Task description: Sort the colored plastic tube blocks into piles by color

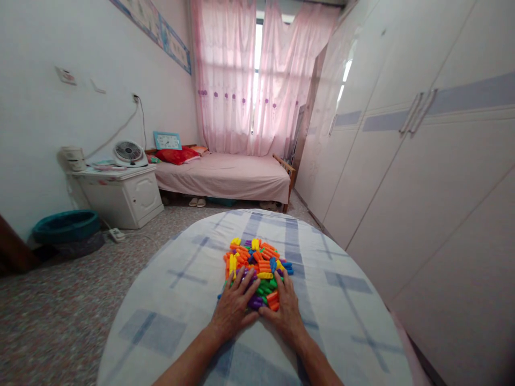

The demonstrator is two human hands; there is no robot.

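A loose pile of small bright plastic pieces (263, 266) in orange, yellow, green, blue and purple lies on the cloth-covered table; they look like toy building pieces, but their exact kind is too small to tell. My left hand (235, 305) rests palm down on the pile's near left side, fingers spread over purple and green pieces. On the near right side lies my right hand (286, 308), fingers apart, beside green and orange pieces. The two thumbs almost meet at the pile's near edge. Whatever is under my palms is hidden.
The round table (169, 316) has a white and blue checked cloth. Beyond it stands a bed (237, 174) under pink curtains. A white cabinet (140, 198) with a fan (129, 153) and a teal bin (66, 225) are at left. Wardrobes (402, 177) line the right.
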